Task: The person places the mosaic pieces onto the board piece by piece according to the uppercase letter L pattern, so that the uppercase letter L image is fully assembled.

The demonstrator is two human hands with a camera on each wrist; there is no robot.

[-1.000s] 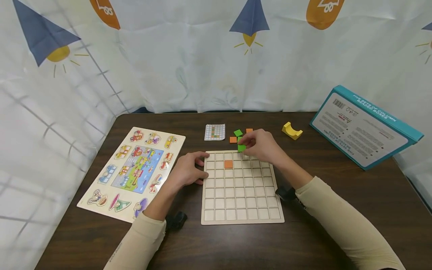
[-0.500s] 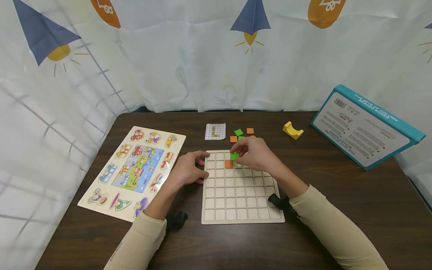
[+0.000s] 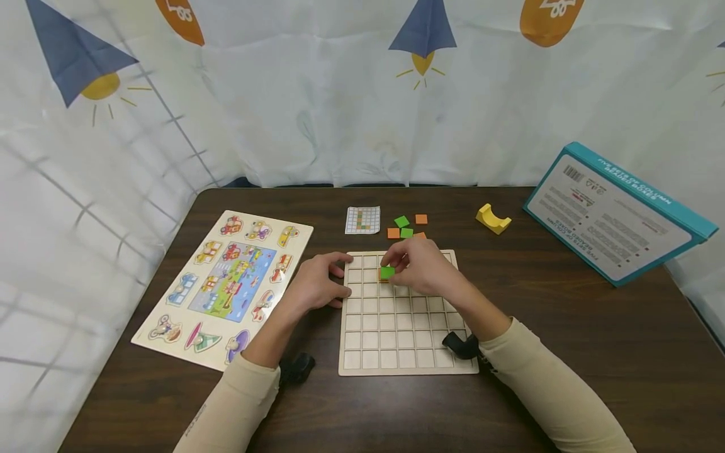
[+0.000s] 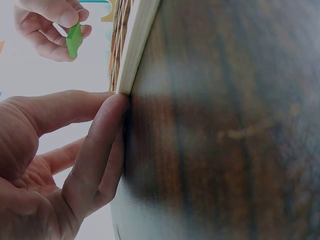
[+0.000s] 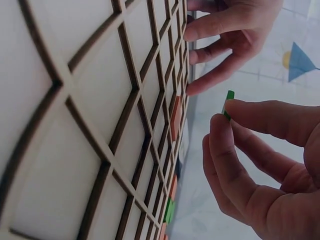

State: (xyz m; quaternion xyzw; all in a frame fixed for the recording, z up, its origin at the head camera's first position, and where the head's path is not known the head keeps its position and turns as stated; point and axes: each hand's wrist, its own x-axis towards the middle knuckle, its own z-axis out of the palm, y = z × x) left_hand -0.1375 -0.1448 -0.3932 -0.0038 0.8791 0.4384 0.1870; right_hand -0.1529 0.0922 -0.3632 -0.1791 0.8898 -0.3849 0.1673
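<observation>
Pinched between the thumb and fingers of my right hand [image 3: 426, 269] is a green square tile [image 3: 387, 273], held above the wooden grid board [image 3: 405, 340]. In the right wrist view the tile is tilted nearly edge-on and apart from the board. An orange tile [image 5: 175, 119] sits in a cell near the board's far side; in the head view the green tile mostly covers it. My left hand [image 3: 314, 283] rests against the board's left edge, its fingertips touching the rim. Several loose green and orange tiles [image 3: 401, 221] lie beyond the board.
Behind the board lies a small printed grid card [image 3: 363, 220]. A picture puzzle board [image 3: 187, 302] is at left. On the right are a yellow curved block [image 3: 493, 219] and a teal box [image 3: 614, 217] propped at an angle. A white curtain [image 3: 317, 100] hangs behind the table.
My right hand has carried the green tile from the loose tiles behind the board toward me and left, to above the orange tile. The left hand has stayed at the board's edge.
</observation>
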